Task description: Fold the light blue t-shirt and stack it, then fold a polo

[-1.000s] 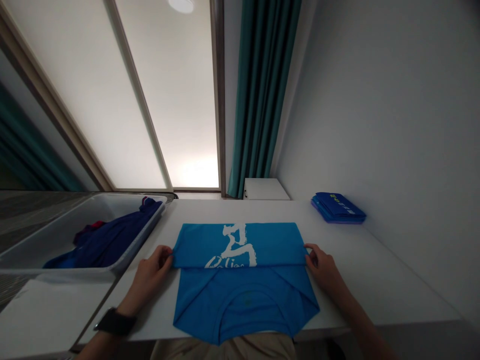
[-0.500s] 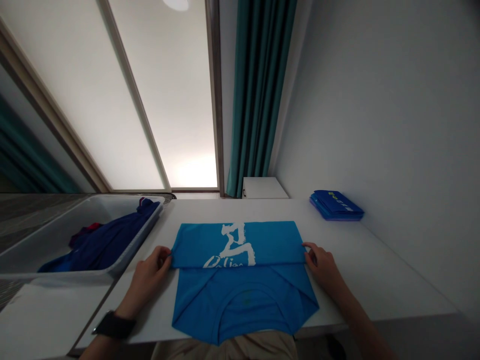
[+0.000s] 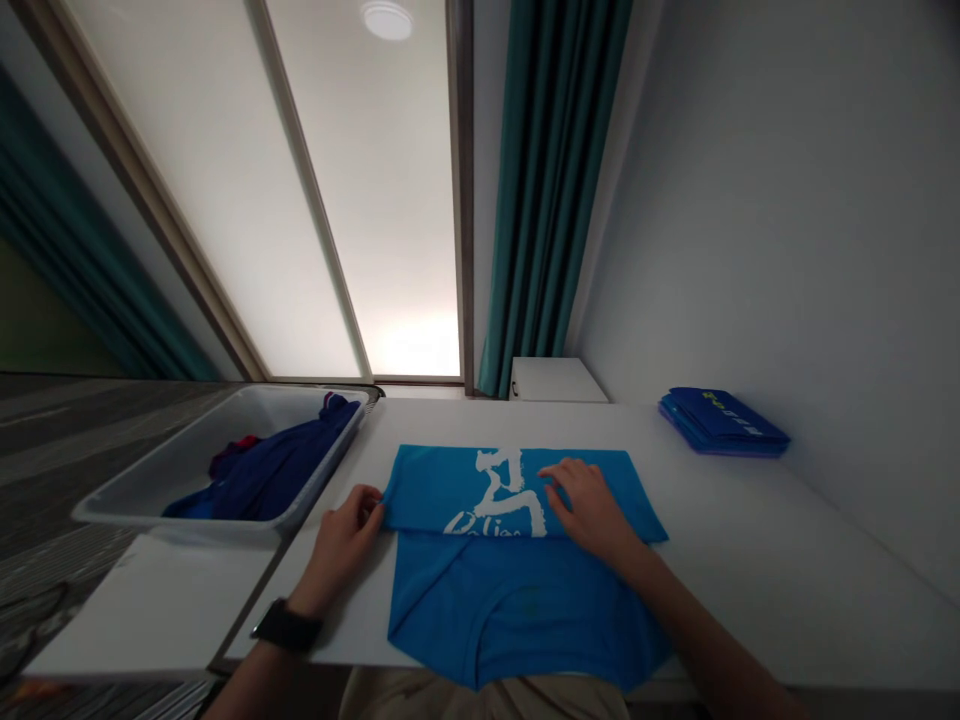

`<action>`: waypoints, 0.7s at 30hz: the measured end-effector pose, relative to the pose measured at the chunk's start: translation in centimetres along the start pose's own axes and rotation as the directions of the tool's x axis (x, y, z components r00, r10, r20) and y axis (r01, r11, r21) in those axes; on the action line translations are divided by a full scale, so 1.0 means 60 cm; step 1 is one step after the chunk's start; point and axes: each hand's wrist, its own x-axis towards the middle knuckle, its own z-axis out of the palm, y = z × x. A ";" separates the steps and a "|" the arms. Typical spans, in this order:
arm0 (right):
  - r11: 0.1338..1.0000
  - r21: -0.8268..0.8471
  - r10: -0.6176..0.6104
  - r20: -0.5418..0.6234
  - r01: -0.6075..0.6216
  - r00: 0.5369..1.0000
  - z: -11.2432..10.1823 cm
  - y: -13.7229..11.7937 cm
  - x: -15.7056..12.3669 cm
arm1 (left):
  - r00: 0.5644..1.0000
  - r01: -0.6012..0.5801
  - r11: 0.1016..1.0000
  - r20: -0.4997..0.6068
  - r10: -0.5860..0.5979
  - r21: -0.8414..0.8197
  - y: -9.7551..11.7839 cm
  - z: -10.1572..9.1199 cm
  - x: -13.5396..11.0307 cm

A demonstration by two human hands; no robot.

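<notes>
A blue T-shirt (image 3: 517, 575) lies on the white table (image 3: 750, 560) in front of me, its hem part folded up over the chest and its neckline towards me. White brush-like lettering shows on the folded band. My left hand (image 3: 349, 530) pinches the left edge of that band between thumb and fingers. Over the right half of the band is my right hand (image 3: 589, 505), fingers loosely bent and apart, with nothing in them. Whether its fingertips touch the cloth I cannot tell.
At the left stands a translucent plastic bin (image 3: 180, 440) with dark blue and red clothes (image 3: 270, 465) inside. A stack of folded blue clothes (image 3: 724, 420) lies at the back right, by the wall. A small white cabinet (image 3: 555, 380) stands beyond the table.
My right hand has let go of the shirt's right edge and moved left over the folded band. My left hand stays at the left edge. The view has turned slightly left.
</notes>
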 end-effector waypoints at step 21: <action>0.956 0.260 -0.164 0.074 0.139 0.984 0.179 -0.268 0.120 | 0.995 -0.091 0.893 -0.016 0.093 -0.442 0.026 -0.013 -0.020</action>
